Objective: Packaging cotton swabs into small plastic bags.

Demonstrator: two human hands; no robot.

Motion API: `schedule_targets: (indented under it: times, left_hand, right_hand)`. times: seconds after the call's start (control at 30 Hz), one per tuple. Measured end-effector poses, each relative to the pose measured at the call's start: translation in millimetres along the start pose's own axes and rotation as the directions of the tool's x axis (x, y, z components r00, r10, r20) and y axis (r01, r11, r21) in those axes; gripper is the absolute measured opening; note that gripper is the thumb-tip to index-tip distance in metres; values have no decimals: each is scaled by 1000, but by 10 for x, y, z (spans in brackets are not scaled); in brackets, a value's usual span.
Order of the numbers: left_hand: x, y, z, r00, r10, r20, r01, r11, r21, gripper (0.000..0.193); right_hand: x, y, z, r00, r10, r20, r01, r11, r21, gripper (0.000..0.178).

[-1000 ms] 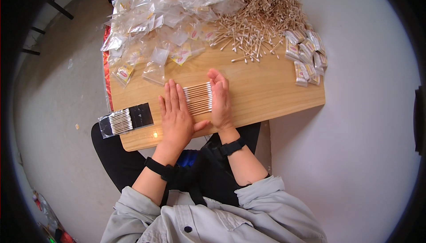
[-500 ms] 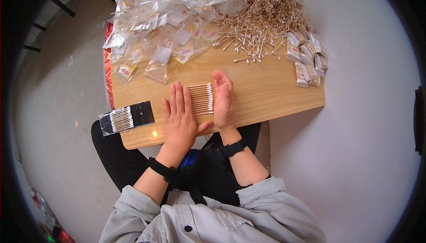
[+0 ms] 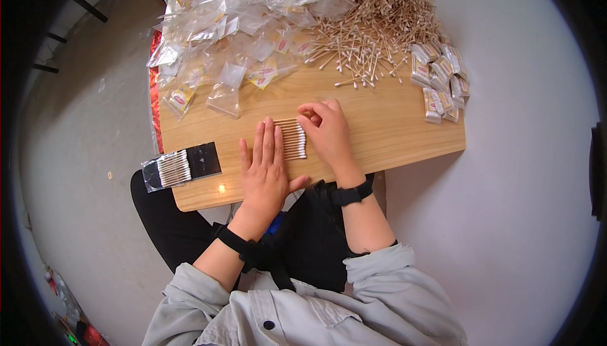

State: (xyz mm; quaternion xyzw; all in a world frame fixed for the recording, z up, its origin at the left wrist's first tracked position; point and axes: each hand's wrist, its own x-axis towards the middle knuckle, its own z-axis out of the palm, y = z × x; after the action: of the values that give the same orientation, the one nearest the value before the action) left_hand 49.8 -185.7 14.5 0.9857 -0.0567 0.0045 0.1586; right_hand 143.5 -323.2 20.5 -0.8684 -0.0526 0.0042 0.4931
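A row of cotton swabs (image 3: 293, 140) lies side by side on the wooden table, white tips lined up on the right. My left hand (image 3: 264, 166) rests flat over the row's left part, fingers straight and thumb out, hiding the swabs' other ends. At the row's far right corner, my right hand (image 3: 329, 132) is curled, thumb and forefinger closed on the end of the farthest cotton swab; the tip there is hidden. To the left, another row of swabs (image 3: 174, 168) lies on a dark flat piece (image 3: 203, 160) with clear film, at the table edge.
Clear plastic bags (image 3: 253, 14) are heaped on the table's far left. Beside them is a large pile of loose cotton swabs (image 3: 392, 11). Small filled swab packs (image 3: 441, 77) are stacked at the right edge. The wooden table (image 3: 386, 125) ends close to my lap.
My right hand has gone from standing upright along the swab tips to curling in at the far corner of the row. My left hand has shifted slightly right.
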Motion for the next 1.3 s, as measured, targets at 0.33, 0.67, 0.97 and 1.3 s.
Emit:
schedule_targets:
  times: [0.33,0.67,0.97,1.3]
  left_hand:
    - [-16,4,22,1000,13,-6,-13,1000,-2,115]
    - [-73,-168,33,1000,-1,-13,3,989,148,113]
    - [-376,-843,-310,999,-54,-3,54,988,143,73]
    - [-504,-1088,-352,992,-117,-43,121,988,96,113]
  right_hand:
    - [117,67,-98,985,135,-103,-158,950,-268,14]
    - [-432,-181,550,989,-76,-124,111,943,312,41]
    - [-505,-591,1284,984,-148,-104,175,921,349,37]
    - [-356,-635,1292,965,-199,-168,182,977,-112,35]
